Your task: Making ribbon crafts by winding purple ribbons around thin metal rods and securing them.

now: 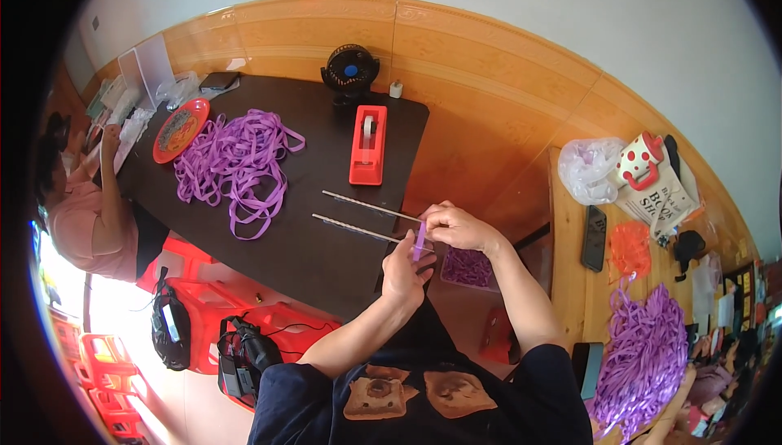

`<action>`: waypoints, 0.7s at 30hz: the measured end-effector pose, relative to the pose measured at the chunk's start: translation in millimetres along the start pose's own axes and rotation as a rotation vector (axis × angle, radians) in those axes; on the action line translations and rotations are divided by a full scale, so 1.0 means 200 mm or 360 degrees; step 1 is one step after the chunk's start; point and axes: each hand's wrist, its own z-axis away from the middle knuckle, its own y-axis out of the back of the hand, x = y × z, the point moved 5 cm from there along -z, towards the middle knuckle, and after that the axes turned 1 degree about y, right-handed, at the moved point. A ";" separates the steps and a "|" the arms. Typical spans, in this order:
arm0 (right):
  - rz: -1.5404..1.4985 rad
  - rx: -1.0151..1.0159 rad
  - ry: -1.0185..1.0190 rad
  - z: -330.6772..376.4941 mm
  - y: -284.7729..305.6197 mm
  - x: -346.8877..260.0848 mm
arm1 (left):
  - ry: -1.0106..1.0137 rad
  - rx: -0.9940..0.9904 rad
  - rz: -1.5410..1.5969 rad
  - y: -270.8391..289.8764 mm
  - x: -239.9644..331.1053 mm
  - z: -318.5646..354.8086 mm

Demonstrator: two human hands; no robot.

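Note:
A short length of purple ribbon [420,241] runs between my hands at the table's right edge. My right hand [456,227] pinches its upper end with bent fingers. The thumb and fingers of my left hand [401,272] close on the lower part. Two thin, pale rods, an upper rod [366,203] and a lower rod [354,227], extend from beside the ribbon leftward over the dark table [326,262]. My fingers hide their near ends, and I cannot tell how they are supported. A loose heap of purple ribbon [236,160] lies farther left on the table.
A red tape dispenser [368,148] and black fan [350,70] stand beyond the rods. A red plate [181,131] is near a seated person [94,225]. Below my right hand sits a bin of purple pieces [468,270]. More purple ribbon [639,355] covers the wooden table [570,282].

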 end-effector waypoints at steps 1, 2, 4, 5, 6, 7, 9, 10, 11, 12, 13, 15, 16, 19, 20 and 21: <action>0.0047 0.0018 -0.0005 0.00 0.00 0.00 | 0.0003 -0.0001 -0.0014 -0.01 0.00 0.00; 0.0040 0.0030 -0.0007 0.00 -0.01 0.00 | -0.0006 0.0027 -0.0024 -0.02 0.01 0.00; 0.0033 0.0065 -0.0052 0.00 -0.01 -0.01 | -0.0019 0.0056 -0.0036 -0.03 0.02 0.00; 0.0029 0.0069 -0.0052 0.00 -0.01 -0.02 | -0.0019 0.0100 -0.0064 -0.03 0.03 -0.01; 0.0009 0.0087 -0.0060 0.00 -0.01 -0.02 | -0.0018 0.0147 -0.0087 -0.03 0.03 -0.01; -0.0010 0.0103 -0.0068 0.00 -0.01 -0.01 | -0.0017 0.0151 -0.0087 -0.03 0.03 -0.02; 0.0011 0.0104 -0.0068 0.00 -0.01 0.00 | -0.0058 0.0216 -0.0167 -0.03 0.02 -0.04; 0.0036 0.0108 -0.0066 0.00 -0.01 0.00 | -0.0056 0.0219 -0.0167 -0.02 0.02 -0.05; 0.0033 0.0107 -0.0067 0.00 -0.02 0.01 | -0.0088 0.0235 -0.0176 -0.02 0.01 -0.07; 0.0024 0.0172 -0.0003 0.00 -0.02 0.00 | -0.0120 0.0249 -0.0185 -0.02 0.01 -0.07; 0.0015 0.0237 0.0061 0.00 -0.01 0.01 | -0.0120 0.0249 -0.0188 -0.02 0.01 -0.08; -0.0111 0.0256 0.0105 0.00 -0.02 0.04 | -0.0126 0.0266 -0.0131 -0.02 0.01 -0.08; -0.0236 0.0272 0.0148 0.00 -0.02 0.05 | -0.0127 0.0266 -0.0132 -0.02 0.01 -0.08; -0.0438 0.0347 -0.0106 0.04 -0.04 0.07 | -0.0138 0.0247 -0.0125 -0.01 0.00 -0.09; -0.0439 0.0342 -0.0104 0.04 -0.03 0.06 | -0.0142 0.0243 -0.0124 -0.01 0.01 -0.09; -0.0338 0.0344 -0.0233 0.06 -0.01 0.02 | -0.0140 0.0234 -0.0128 -0.01 0.01 -0.09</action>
